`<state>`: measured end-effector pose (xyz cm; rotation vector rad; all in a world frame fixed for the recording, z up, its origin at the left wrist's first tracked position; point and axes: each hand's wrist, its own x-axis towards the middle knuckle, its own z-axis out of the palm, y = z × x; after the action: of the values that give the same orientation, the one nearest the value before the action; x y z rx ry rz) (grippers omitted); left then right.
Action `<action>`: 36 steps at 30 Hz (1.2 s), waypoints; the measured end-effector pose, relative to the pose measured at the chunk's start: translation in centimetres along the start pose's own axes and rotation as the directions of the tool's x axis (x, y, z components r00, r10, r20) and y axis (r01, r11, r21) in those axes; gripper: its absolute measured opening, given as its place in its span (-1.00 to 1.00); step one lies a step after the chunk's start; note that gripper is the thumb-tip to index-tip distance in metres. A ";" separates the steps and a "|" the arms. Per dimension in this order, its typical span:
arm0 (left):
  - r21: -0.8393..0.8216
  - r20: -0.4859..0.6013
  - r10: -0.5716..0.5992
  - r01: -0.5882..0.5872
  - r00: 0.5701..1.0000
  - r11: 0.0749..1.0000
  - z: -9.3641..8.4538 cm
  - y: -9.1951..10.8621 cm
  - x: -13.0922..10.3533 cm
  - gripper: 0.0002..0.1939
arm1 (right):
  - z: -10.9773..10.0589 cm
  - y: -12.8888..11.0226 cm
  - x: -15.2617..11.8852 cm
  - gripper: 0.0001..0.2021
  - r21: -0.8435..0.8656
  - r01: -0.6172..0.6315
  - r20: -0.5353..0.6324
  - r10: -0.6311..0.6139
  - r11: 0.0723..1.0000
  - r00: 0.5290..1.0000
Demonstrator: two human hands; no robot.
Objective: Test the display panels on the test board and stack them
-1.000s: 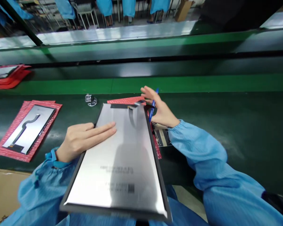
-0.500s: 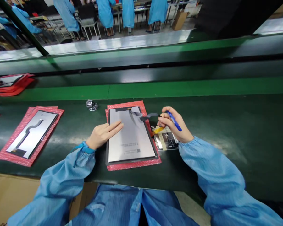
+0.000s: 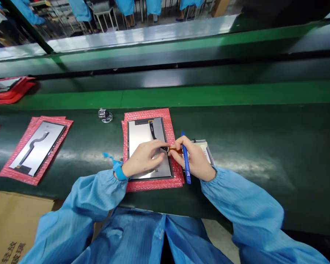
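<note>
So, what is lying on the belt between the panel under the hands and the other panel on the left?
In the head view only bare green belt lies between the centre panel and the left panel; the small clear stand sits farther back.

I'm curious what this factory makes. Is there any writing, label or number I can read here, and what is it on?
Cardboard box: dark printed characters at its lower edge, cut off by the picture; not readable.
Silver panel on the red bubble-wrap sheet: any print is hidden under the left hand.
Blue pen in the right hand: no readable marking.

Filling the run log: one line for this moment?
left hand: on panel | right hand: holds pen, pinches cable end | panel on red sheet
</note>
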<state>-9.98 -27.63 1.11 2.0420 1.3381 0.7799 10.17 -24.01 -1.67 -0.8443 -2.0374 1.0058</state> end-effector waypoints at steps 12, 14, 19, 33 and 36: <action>-0.214 0.117 -0.210 0.231 0.971 0.949 0.9 -1.4 0.4 -0.90 | 1.0 -0.3 0.0 -0.83 -0.029 -0.001 0.027 0.002 1.000 1.000; -0.227 0.111 -0.209 0.230 0.972 0.946 1.1 -1.3 0.4 -0.88 | 1.2 -0.3 -0.1 -0.83 -0.012 -0.011 0.019 0.011 1.000 1.000; -0.233 -0.137 -0.321 0.285 0.937 0.930 -1.0 -1.8 -1.2 -0.72 | 0.9 -0.1 -0.4 -0.79 0.084 -0.071 -0.111 0.080 0.994 0.991; -0.041 -0.272 -0.538 0.549 0.798 0.835 -3.5 -6.5 -6.5 -0.74 | -0.1 1.2 -0.6 -0.80 0.099 -0.128 -0.107 0.138 0.987 0.985; -0.440 -0.321 -0.687 0.540 0.652 0.718 -4.2 -6.6 -8.5 -0.71 | -0.2 1.4 -0.6 -0.80 0.094 -0.155 -0.137 0.167 0.983 0.976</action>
<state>-19.81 -32.72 -2.23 1.0311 1.8939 1.0931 10.97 -23.79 -2.97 -1.0211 -1.8157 1.0777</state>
